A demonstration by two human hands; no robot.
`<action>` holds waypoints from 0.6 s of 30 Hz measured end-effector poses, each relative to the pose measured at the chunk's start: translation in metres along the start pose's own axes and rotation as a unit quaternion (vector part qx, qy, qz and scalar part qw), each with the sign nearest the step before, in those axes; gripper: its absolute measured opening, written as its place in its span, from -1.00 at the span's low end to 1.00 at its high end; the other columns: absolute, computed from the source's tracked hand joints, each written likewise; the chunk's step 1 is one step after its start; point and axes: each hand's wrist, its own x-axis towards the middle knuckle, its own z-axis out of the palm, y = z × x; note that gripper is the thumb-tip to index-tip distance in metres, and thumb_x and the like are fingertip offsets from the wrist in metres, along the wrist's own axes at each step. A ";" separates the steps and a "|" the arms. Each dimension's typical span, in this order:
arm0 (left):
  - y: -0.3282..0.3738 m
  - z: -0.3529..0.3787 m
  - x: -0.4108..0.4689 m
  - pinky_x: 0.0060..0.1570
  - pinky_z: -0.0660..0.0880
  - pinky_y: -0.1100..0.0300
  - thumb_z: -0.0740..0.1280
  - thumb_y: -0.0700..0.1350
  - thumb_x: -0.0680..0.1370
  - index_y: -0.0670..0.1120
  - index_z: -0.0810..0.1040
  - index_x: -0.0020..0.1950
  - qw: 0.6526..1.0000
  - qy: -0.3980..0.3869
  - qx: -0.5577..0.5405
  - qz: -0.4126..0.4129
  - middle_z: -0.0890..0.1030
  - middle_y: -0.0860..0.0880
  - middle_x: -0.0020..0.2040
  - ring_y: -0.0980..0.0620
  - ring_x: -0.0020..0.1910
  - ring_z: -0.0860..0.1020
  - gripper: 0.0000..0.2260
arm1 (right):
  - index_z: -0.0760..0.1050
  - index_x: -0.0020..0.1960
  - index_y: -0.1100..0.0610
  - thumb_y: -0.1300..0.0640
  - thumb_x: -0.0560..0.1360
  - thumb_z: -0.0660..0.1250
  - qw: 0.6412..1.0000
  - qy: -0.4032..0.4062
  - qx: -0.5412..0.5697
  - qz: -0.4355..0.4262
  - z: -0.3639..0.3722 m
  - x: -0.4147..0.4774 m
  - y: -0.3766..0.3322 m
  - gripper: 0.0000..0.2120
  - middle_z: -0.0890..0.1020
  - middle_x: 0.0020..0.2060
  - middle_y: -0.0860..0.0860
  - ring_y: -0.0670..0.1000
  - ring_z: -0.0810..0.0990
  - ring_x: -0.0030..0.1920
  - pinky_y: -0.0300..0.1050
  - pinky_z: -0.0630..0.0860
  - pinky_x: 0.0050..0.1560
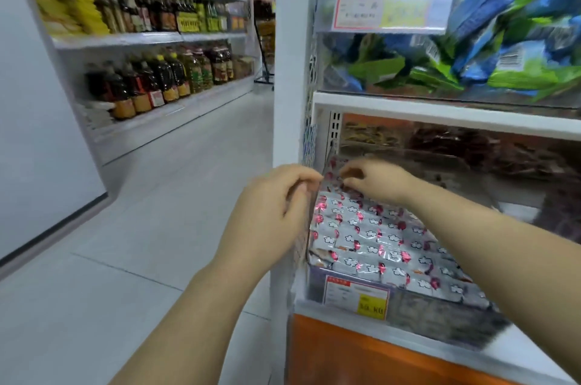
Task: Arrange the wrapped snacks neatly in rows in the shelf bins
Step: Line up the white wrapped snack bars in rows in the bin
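Silver wrapped snacks (377,240) with red and white print lie in tidy rows in the clear lower shelf bin (317,287). My left hand (270,211) is at the bin's left side wall, its fingers curled against the clear edge. My right hand (374,178) reaches into the back of the bin, fingertips pinching a silver snack packet in the rear row. Blur hides the exact grip of the left hand.
The bin above (345,70) holds loose blue and green snack packets behind a price label (383,4). Dark red packets (471,145) fill the bin behind. A white pillar (289,54) stands left of the shelf. Oil bottles (163,76) line the shelves across the aisle.
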 end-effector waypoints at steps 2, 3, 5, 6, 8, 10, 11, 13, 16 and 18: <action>-0.007 -0.003 0.001 -0.02 0.49 0.31 0.24 -0.26 0.56 0.01 0.61 0.06 1.000 0.024 -0.014 -0.002 0.59 0.25 -0.11 0.27 -0.06 0.55 -0.77 | 0.46 0.27 0.07 0.12 0.61 0.17 1.000 -0.023 0.002 0.002 0.007 0.013 -0.003 -0.74 0.57 0.15 0.03 -0.08 0.49 -0.13 -0.26 0.35 -0.17; -0.009 -0.003 0.001 -0.02 0.50 0.30 0.24 -0.26 0.56 0.01 0.61 0.05 0.999 0.029 -0.018 -0.001 0.59 0.24 -0.11 0.27 -0.07 0.56 -0.77 | 0.47 0.25 0.08 0.15 0.60 0.18 0.999 -0.035 0.003 0.001 0.011 0.019 -0.004 -0.75 0.58 0.11 0.05 -0.09 0.50 -0.19 -0.26 0.38 -0.24; -0.011 -0.002 0.001 -0.02 0.51 0.29 0.24 -0.26 0.56 0.01 0.61 0.04 0.999 0.032 -0.020 0.005 0.60 0.21 -0.11 0.26 -0.07 0.56 -0.77 | 0.51 0.17 0.10 0.20 0.58 0.20 0.998 -0.055 0.007 -0.002 0.017 0.029 -0.003 -0.79 0.62 0.03 0.12 -0.04 0.54 -0.23 -0.20 0.48 -0.26; -0.011 -0.002 0.001 -0.03 0.50 0.31 0.24 -0.27 0.56 0.00 0.61 0.04 0.999 0.033 -0.021 0.009 0.59 0.21 -0.11 0.26 -0.07 0.55 -0.77 | 0.52 0.13 0.10 0.22 0.57 0.22 0.998 -0.060 0.013 -0.003 0.019 0.033 -0.002 -0.82 0.62 -0.01 0.13 -0.03 0.54 -0.24 -0.21 0.49 -0.27; -0.012 -0.001 0.001 -0.05 0.48 0.36 0.24 -0.27 0.56 -0.01 0.61 0.04 0.999 0.034 -0.021 0.013 0.58 0.21 -0.12 0.27 -0.07 0.55 -0.77 | 0.54 0.03 0.10 0.23 0.53 0.29 0.998 -0.061 0.000 -0.014 0.017 0.039 -0.001 -0.89 0.61 -0.10 0.07 -0.10 0.50 -0.28 -0.31 0.39 -0.35; -0.013 -0.001 0.002 -0.07 0.47 0.40 0.24 -0.28 0.55 -0.02 0.61 0.04 0.999 0.034 -0.022 0.016 0.59 0.19 -0.11 0.28 -0.07 0.55 -0.77 | 0.52 -0.09 0.08 0.21 0.50 0.34 0.997 -0.063 -0.028 -0.023 0.017 0.042 0.000 -0.96 0.61 -0.15 0.04 -0.12 0.49 -0.28 -0.32 0.33 -0.35; -0.013 -0.001 0.002 -0.07 0.47 0.41 0.24 -0.28 0.55 -0.02 0.61 0.03 0.999 0.034 -0.022 0.018 0.60 0.18 -0.11 0.28 -0.07 0.55 -0.78 | 0.51 -0.11 0.07 0.19 0.49 0.35 0.997 -0.060 -0.041 -0.027 0.019 0.043 0.001 -0.96 0.61 -0.14 0.04 -0.09 0.52 -0.25 -0.29 0.34 -0.33; -0.013 -0.001 0.002 -0.08 0.45 0.44 0.24 -0.27 0.56 -0.01 0.61 0.03 0.999 0.034 -0.022 0.018 0.59 0.21 -0.12 0.29 -0.07 0.55 -0.78 | 0.52 -0.05 0.06 0.17 0.48 0.37 0.997 -0.049 -0.047 -0.031 0.022 0.045 0.004 -0.93 0.63 -0.07 0.06 -0.03 0.56 -0.16 -0.26 0.39 -0.25; -0.012 0.000 0.001 -0.08 0.45 0.44 0.24 -0.27 0.56 0.00 0.61 0.01 0.999 0.037 -0.021 0.017 0.54 0.28 -0.14 0.30 -0.06 0.54 -0.78 | 0.55 0.18 0.11 0.20 0.49 0.37 0.998 -0.046 -0.031 -0.023 0.022 0.042 0.008 -0.74 0.61 0.08 0.03 -0.02 0.57 -0.01 -0.26 0.42 -0.05; -0.012 0.000 0.001 -0.09 0.47 0.40 0.24 -0.26 0.56 0.00 0.61 0.01 0.999 0.038 -0.019 0.018 0.55 0.28 -0.14 0.27 -0.07 0.55 -0.78 | 0.51 0.27 0.12 0.19 0.50 0.36 0.998 -0.056 -0.022 -0.017 0.020 0.038 0.009 -0.67 0.60 0.11 0.03 -0.04 0.54 -0.03 -0.31 0.39 -0.07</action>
